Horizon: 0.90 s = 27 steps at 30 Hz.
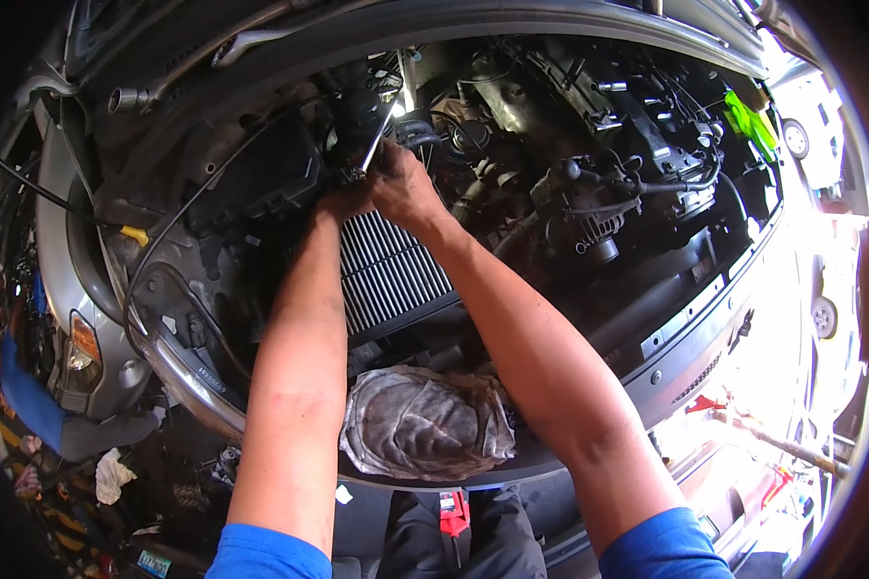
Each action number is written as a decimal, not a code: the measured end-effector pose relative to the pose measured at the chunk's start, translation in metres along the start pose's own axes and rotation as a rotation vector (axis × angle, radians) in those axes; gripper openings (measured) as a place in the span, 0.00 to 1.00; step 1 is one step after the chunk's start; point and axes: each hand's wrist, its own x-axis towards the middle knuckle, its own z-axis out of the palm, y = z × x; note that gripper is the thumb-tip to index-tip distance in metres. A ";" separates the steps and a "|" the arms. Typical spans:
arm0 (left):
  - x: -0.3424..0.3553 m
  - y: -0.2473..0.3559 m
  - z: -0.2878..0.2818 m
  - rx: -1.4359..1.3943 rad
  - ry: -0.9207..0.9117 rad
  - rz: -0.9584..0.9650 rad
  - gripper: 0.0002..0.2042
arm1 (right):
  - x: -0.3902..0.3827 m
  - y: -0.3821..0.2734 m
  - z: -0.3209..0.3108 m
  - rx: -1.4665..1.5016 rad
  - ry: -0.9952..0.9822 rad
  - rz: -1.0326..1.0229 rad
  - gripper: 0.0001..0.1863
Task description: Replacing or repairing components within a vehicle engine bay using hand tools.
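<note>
Both my arms reach deep into a car's engine bay. My right hand (406, 185) is closed, and a slim shiny metal rod (377, 143) rises from beside its fingers, tilted up to the right; its lower end is hidden. Close against it on the left is my left hand (346, 201), its fingers turned away in shadow. Below the hands, between my forearms, lies a pleated filter-like panel (396, 272) with pale ribs. A stained, bundled rag (430, 422) rests on the front edge of the car, nearer to me.
A long socket wrench (130, 99) and another wrench (246, 43) lie along the far left ledge. An alternator (589, 224) sits right of my arms. Bright green cloth (748, 124) hangs far right. A black cable (169, 227) loops at left; a blue-clothed person (29, 396) is beyond the headlight.
</note>
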 end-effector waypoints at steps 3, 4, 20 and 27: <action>-0.001 -0.004 0.003 0.026 0.014 -0.028 0.32 | -0.002 -0.007 0.003 -0.182 0.018 0.062 0.19; -0.001 -0.008 0.003 0.035 0.018 -0.038 0.32 | -0.004 -0.008 0.002 -0.179 0.014 0.060 0.19; 0.004 -0.002 0.003 0.181 0.156 -0.123 0.32 | -0.003 0.006 0.001 0.057 -0.040 -0.004 0.20; 0.003 -0.005 0.006 0.242 0.216 -0.158 0.32 | 0.001 0.008 -0.003 -0.105 -0.032 -0.072 0.21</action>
